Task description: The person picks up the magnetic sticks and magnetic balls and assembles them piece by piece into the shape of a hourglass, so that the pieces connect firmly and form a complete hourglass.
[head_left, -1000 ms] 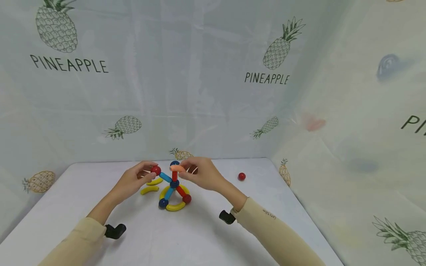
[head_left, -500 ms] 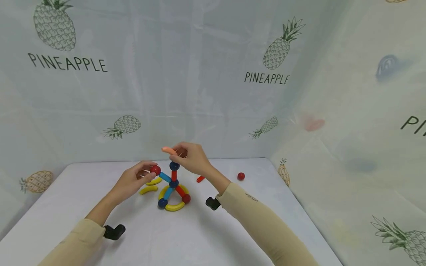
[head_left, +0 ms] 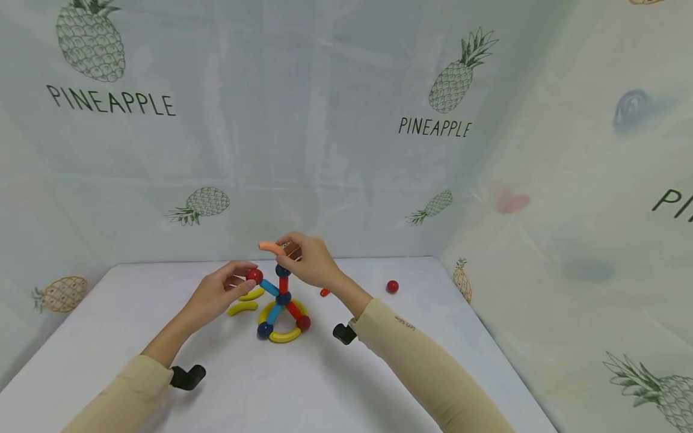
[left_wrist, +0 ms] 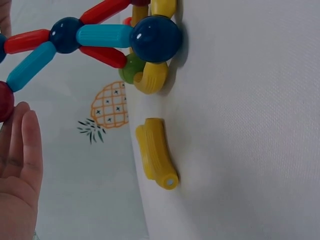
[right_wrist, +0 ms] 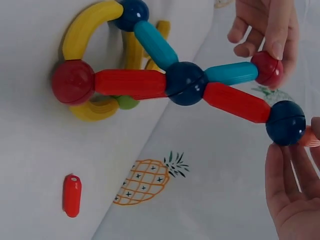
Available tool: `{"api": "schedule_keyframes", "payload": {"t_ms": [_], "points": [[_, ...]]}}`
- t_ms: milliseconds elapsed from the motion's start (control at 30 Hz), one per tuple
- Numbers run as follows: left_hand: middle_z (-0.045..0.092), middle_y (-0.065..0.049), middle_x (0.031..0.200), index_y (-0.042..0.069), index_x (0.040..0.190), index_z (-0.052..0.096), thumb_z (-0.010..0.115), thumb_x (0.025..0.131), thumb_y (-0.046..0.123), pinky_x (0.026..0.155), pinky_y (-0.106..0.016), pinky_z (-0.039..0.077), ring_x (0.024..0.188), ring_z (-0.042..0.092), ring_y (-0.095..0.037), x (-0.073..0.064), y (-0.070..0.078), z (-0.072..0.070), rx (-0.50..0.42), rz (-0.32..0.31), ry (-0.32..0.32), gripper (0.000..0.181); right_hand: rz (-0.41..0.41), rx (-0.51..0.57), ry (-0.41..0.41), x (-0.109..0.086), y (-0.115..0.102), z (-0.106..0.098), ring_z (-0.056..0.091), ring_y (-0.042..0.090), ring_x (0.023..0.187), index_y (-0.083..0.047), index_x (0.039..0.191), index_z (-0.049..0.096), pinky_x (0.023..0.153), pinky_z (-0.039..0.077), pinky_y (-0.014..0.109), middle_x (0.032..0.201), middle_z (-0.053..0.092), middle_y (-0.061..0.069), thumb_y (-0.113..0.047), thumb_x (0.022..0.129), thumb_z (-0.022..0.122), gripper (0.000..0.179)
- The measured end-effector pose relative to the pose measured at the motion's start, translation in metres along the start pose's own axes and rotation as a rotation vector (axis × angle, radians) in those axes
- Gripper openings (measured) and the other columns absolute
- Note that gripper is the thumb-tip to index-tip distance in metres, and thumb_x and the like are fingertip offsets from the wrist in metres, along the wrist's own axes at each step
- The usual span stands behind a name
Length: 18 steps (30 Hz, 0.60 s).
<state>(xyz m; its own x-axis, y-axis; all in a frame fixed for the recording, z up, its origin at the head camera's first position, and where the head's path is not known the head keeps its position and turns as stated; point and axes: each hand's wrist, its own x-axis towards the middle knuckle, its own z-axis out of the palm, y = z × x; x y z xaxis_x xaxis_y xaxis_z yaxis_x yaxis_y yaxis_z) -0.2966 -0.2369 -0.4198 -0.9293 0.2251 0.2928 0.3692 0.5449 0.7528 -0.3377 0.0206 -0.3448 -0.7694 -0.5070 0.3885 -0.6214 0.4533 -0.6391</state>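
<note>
A magnetic ball-and-rod model stands on the table, its yellow curved rods (head_left: 284, 337) forming a ring at the base. Red and light-blue rods rise to a central blue ball (right_wrist: 186, 83). From there a light-blue rod (right_wrist: 232, 73) leads to a red ball (head_left: 254, 276), which my left hand (head_left: 216, 293) pinches between thumb and fingers. A red rod (right_wrist: 237, 102) carries the top blue ball (right_wrist: 286, 122). My right hand (head_left: 310, 260) pinches an orange curved rod (head_left: 270, 247) at that ball, fingers against its side; whether rod and ball are joined, I cannot tell.
Two loose yellow curved rods (left_wrist: 159, 155) lie left of the model. A short red rod (right_wrist: 72, 195) and a loose red ball (head_left: 392, 287) are on the table to the right. A pineapple-print cloth (head_left: 335, 150) hangs behind the table.
My right hand has risen with the orange curved rod from in front of the top blue ball to just above it, uncovering the loose red rod. The left hand has stayed put.
</note>
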Motion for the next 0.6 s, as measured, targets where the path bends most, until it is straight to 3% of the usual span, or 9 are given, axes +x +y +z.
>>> {"api": "schedule_keyframes", "payload": {"t_ms": [233,600], "points": [[0.068,-0.013,0.131,0.016,0.148,0.057,0.069,0.104,0.041,0.084,-0.022,0.058,0.110,0.069,-0.029,0.001,0.004,0.000,0.016,0.004,0.017,0.052,-0.046,-0.018,0.024,-0.002,0.004,0.000,0.074,0.010,0.088,-0.013,0.129,0.059,0.077,0.060,0.021,0.104,0.078,0.005,-0.018,0.104,0.071,0.029],[0.068,-0.014,0.133,0.016,0.146,0.058,0.070,0.104,0.039,0.083,-0.020,0.058,0.111,0.069,-0.030,-0.002,0.012,0.001,0.016,-0.015,0.026,0.049,0.009,-0.069,0.035,0.001,0.012,0.001,0.073,0.012,0.090,-0.017,0.130,0.068,0.074,0.060,0.020,0.107,0.078,0.003,-0.026,0.105,0.070,0.026]]}}
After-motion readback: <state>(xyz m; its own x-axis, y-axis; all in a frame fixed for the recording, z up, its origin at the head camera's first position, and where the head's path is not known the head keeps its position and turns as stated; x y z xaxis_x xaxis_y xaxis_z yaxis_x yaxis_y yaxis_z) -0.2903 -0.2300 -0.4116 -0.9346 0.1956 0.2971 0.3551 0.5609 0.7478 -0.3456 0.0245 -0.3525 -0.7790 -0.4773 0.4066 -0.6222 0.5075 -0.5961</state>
